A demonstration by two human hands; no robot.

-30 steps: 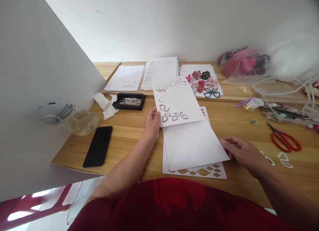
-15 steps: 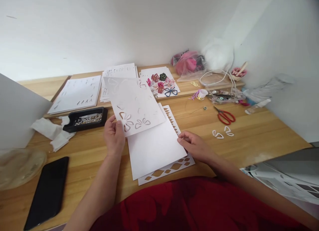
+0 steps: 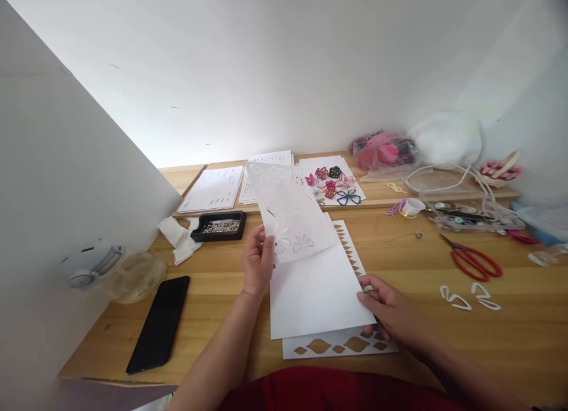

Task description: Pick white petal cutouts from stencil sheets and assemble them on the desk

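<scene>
My left hand [image 3: 258, 260] pinches the lower left corner of a white sheet with cut-out flower shapes [image 3: 293, 207], which is raised and tilted. Below it is a plain white sheet [image 3: 317, 298]; my right hand [image 3: 384, 307] grips its right edge between thumb and fingers, with fingertips partly under it. Beneath that, a white sheet with diamond cut-outs [image 3: 290, 349] lies on the wooden table [image 3: 213, 316], showing along its bottom and right edges.
Red-handled scissors [image 3: 477, 263] and white paper cut-outs [image 3: 486, 297] lie right. A black phone [image 3: 158, 325], tissues [image 3: 180, 239] and a black bead tray [image 3: 219, 226] are left. Beaded flowers [image 3: 331, 189] and paper stacks [image 3: 213, 187] rest on the back ledge.
The view has shifted left, so the scene appears further right. My right hand now grips the plain sheet's edge, which is lifted a little off the diamond sheet. My left hand still holds the flower sheet.
</scene>
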